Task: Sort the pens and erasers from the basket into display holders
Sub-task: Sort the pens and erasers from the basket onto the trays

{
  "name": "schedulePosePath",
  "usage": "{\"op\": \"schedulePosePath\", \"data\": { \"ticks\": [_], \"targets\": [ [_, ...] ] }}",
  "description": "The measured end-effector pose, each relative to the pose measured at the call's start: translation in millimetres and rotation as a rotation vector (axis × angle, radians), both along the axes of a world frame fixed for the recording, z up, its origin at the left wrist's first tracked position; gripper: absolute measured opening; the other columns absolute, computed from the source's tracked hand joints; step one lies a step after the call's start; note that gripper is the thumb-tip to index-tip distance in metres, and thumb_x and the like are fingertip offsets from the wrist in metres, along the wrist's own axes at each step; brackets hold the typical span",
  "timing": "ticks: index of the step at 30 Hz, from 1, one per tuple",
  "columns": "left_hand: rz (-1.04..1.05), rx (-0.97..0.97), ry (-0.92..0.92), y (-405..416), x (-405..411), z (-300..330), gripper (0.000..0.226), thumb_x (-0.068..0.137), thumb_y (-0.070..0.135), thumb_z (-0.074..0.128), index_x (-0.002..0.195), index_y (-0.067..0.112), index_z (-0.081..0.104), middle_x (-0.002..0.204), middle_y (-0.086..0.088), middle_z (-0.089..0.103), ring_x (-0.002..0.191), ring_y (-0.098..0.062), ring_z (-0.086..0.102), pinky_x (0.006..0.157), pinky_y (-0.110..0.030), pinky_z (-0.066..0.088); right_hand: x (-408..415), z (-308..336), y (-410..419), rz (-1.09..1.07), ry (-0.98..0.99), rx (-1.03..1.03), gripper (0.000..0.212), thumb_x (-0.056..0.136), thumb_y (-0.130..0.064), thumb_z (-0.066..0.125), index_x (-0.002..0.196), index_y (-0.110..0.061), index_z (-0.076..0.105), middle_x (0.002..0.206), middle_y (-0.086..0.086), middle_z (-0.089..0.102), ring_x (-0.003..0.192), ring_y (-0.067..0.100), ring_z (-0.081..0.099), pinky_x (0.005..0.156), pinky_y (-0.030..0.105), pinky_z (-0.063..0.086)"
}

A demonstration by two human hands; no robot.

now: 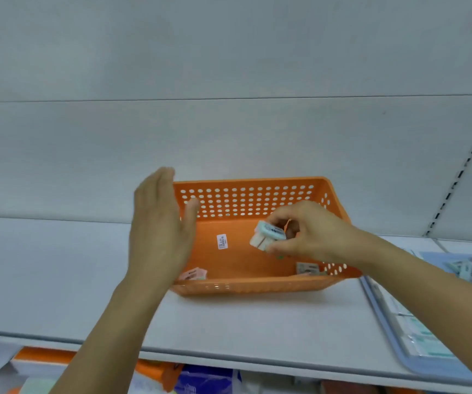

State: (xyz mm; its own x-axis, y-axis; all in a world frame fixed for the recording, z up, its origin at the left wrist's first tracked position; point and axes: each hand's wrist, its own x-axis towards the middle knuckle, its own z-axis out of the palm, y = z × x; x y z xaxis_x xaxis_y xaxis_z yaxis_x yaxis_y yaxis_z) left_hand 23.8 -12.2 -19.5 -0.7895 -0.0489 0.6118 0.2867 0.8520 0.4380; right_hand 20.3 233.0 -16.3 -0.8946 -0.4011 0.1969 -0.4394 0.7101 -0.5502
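Inside the orange basket (246,268), the right hand (311,231) pinches a small stack of erasers (267,237), light, rubbery blocks best squeezed by their flat sides, while the left hand (158,231) hovers flat-fingered at the basket's left wall.

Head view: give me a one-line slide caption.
Right hand lifts erasers from orange basket; open left hand at its side.

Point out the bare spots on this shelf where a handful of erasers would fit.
Bare shelf stretches left of the orange basket, beyond the left hand, and along the front edge before the basket. Inside, the floor around the white sticker is open. The blue tray at right is crowded. The right hand holds erasers.
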Motion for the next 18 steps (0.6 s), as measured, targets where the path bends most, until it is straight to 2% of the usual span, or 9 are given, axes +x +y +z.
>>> {"op": "schedulePosePath", "data": {
  "ticks": [1,3,5,6,8,11,15,18],
  "targets": [
    [-0.112,0.144,-0.045,17,9,7,0.058,0.097,0.044,0.048,0.148,0.021,0.033,0.150,0.003,0.038,0.136,-0.013,0.036,0.111,-0.038,0.030,2,5,3,-0.004,-0.033,-0.098,0.021,0.073,-0.029,0.082,0.091,-0.026,0.071,0.082,-0.013,0.069,0.068,0.003,0.066,0.064,0.022,0.055],
    [-0.389,0.616,-0.371,58,31,20,0.058,0.096,0.049,0.049,0.148,0.028,0.035,0.142,0.016,0.044,0.126,-0.001,0.047,0.108,-0.039,0.038,6,16,10,-0.012,-0.116,-0.321,0.023,0.073,-0.019,0.084,0.092,-0.021,0.071,0.084,-0.005,0.071,0.069,0.016,0.072,0.061,0.030,0.059],
    [-0.696,1.086,-0.640,96,45,24,0.047,0.100,0.034,0.048,0.142,0.013,0.045,0.137,0.000,0.057,0.122,-0.017,0.057,0.106,-0.039,0.046,12,26,20,-0.032,-0.105,-0.431,0.022,0.073,-0.013,0.084,0.090,-0.017,0.071,0.082,0.002,0.071,0.067,0.025,0.072,0.056,0.031,0.058],
    [-0.782,1.243,-0.705,112,48,24,0.039,0.102,0.025,0.046,0.135,0.006,0.052,0.130,-0.010,0.063,0.119,-0.026,0.061,0.103,-0.039,0.049,15,31,27,-0.046,-0.070,-0.426,0.022,0.072,-0.014,0.084,0.089,-0.016,0.071,0.081,0.003,0.071,0.065,0.024,0.071,0.054,0.031,0.057],
    [-0.843,1.499,-0.787,139,51,24,0.032,0.102,0.013,0.043,0.127,0.002,0.058,0.118,-0.017,0.068,0.113,-0.029,0.064,0.098,-0.039,0.052,23,37,43,-0.090,0.016,-0.352,0.022,0.070,-0.020,0.085,0.086,-0.019,0.070,0.077,0.000,0.070,0.055,0.016,0.066,0.049,0.030,0.055],
    [-0.871,1.692,-0.839,174,55,24,0.030,0.099,0.004,0.042,0.124,-0.001,0.059,0.110,-0.019,0.071,0.112,-0.033,0.065,0.092,-0.043,0.054,37,45,73,-0.136,0.038,-0.312,0.021,0.070,-0.023,0.086,0.083,-0.022,0.069,0.073,-0.003,0.069,0.045,0.016,0.061,0.041,0.027,0.048],
    [-0.883,1.750,-0.860,219,65,22,0.026,0.094,0.003,0.050,0.116,0.001,0.063,0.100,-0.017,0.074,0.097,-0.028,0.071,0.086,-0.041,0.058,54,52,118,-0.159,-0.020,-0.287,0.016,0.076,-0.026,0.082,0.088,-0.021,0.071,0.078,-0.003,0.071,0.047,0.018,0.062,0.045,0.026,0.049],
    [-0.846,1.813,-0.931,249,73,18,0.024,0.097,0.004,0.050,0.115,0.000,0.064,0.100,-0.018,0.073,0.097,-0.032,0.070,0.083,-0.039,0.059,67,51,153,-0.186,-0.126,-0.328,0.013,0.088,-0.027,0.069,0.084,-0.015,0.073,0.070,0.006,0.070,0.049,0.020,0.061,0.048,0.027,0.051]
  ]
}}
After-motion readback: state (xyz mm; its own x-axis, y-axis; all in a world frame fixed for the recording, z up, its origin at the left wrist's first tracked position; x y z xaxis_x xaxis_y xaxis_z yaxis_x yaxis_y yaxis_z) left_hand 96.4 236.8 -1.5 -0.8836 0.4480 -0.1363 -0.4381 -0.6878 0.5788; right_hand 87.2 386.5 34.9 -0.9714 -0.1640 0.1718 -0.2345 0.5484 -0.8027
